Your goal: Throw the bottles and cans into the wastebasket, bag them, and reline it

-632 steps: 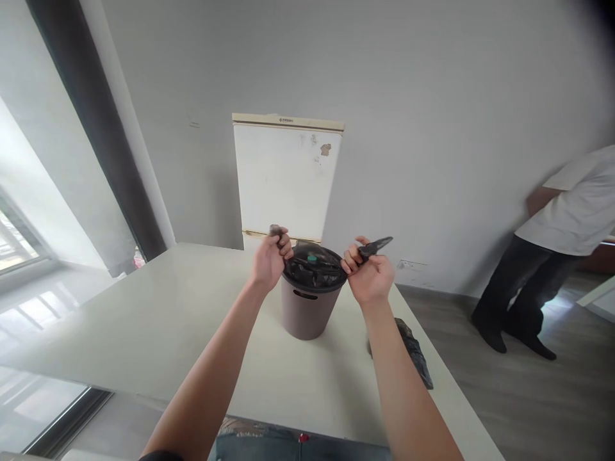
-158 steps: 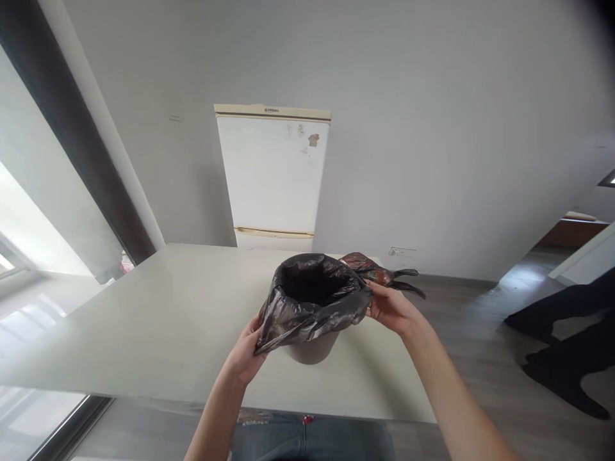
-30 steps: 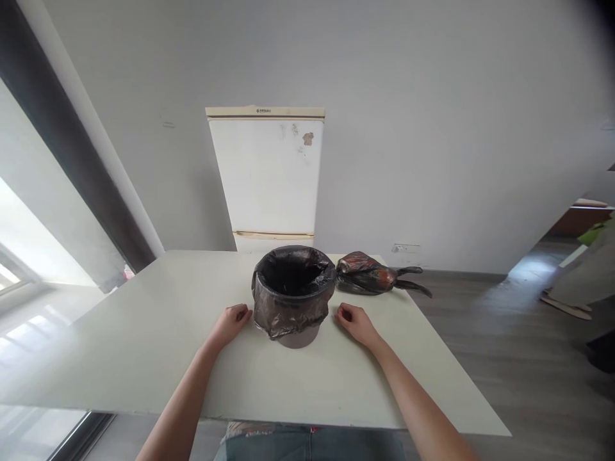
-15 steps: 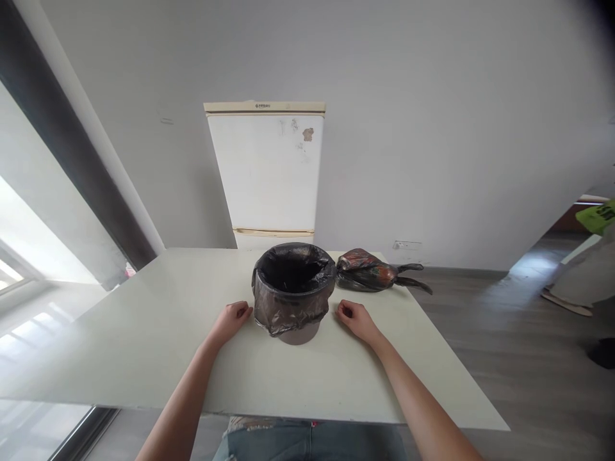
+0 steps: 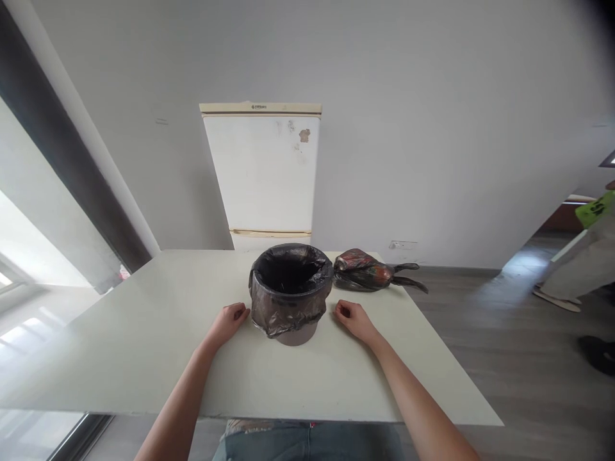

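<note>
A grey-brown trash can [image 5: 296, 335] stands upright on the table, lined with a black plastic bag [image 5: 288, 314] folded down over its rim. The can's dark inside shows nothing I can make out. On its left side my left hand [image 5: 231, 319] rests on the tabletop, fingers curled into a loose fist with nothing seen in it. My right hand [image 5: 354, 318] lies to the right of the can, likewise curled and holding nothing visible. Behind my right hand is a tied black plastic bag [image 5: 362, 270], with reddish contents showing through and its two knotted ends pointing right.
The pale table [image 5: 158, 333] extends far to the left. Beyond its back edge a white fridge [image 5: 264, 173] stands against the grey wall. At the far right, a person's light trousers [image 5: 579, 266] and a yellow-green item [image 5: 594, 210] show above the wood-look floor.
The view has turned slightly to the right, so things sit a little further left. More of the person at the far right shows. My hands stay in place beside the trash can.
</note>
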A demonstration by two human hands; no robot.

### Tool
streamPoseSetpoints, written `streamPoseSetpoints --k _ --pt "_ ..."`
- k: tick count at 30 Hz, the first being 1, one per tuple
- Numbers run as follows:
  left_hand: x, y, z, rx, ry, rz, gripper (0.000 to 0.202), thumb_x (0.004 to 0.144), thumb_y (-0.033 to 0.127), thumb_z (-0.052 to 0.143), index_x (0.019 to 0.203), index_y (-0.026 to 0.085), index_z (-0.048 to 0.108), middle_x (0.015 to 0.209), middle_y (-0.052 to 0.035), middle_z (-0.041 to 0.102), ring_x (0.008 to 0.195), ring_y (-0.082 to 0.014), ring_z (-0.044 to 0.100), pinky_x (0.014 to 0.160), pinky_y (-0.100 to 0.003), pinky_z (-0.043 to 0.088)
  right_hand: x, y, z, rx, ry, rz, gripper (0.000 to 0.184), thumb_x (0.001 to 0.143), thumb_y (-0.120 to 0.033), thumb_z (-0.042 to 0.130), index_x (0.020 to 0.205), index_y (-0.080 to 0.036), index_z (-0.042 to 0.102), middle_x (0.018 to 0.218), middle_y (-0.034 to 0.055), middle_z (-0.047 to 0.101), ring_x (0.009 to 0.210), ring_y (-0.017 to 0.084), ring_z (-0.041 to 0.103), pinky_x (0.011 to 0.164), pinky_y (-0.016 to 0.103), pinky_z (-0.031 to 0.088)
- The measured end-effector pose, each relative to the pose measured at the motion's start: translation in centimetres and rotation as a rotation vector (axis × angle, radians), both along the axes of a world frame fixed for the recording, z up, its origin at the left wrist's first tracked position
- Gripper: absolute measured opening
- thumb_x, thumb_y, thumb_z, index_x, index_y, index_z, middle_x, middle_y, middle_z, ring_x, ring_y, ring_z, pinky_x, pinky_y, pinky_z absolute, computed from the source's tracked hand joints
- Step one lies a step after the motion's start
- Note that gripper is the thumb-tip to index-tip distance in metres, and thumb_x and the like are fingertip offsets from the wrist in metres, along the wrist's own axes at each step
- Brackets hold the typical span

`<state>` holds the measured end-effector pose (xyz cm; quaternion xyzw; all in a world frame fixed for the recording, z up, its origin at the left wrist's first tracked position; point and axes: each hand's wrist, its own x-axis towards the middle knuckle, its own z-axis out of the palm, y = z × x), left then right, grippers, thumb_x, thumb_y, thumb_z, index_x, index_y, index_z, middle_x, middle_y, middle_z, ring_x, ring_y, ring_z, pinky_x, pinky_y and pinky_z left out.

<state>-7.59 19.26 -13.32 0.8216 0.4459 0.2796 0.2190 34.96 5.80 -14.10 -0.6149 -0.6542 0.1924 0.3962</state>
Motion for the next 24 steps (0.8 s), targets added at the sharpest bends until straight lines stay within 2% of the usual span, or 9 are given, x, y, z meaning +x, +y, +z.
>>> streamPoseSetpoints --k 16,24 --pt "-0.06 0.08 -0.07 0.000 0.017 0.000 0.039 0.095 0.047 0.049 0.066 0.020 0.046 0.062 0.0038 0.043 0.062 -0.0134 0.038 0.062 -0.027 0.031 0.16 -0.10 -0.04 -0.011 0.000 0.003 0.024 0.091 -0.036 0.054 0.072 -0.022 0.052 0.068 -0.0019 0.058 0.067 0.016 0.049 0.065 0.028 0.036" --pt "-0.17 0.12 -0.22 0.000 0.013 0.003 0.039 0.095 0.045 0.050 0.066 0.020 0.046 0.062 0.0039 0.043 0.062 -0.0134 0.038 0.062 -0.027 0.030 0.38 0.24 -0.64 -0.015 0.007 -0.006 0.025 0.091 -0.039 0.055 0.072 -0.022 0.053 0.067 -0.0023 0.056 0.066 0.016 0.048 0.063 0.027 0.035"
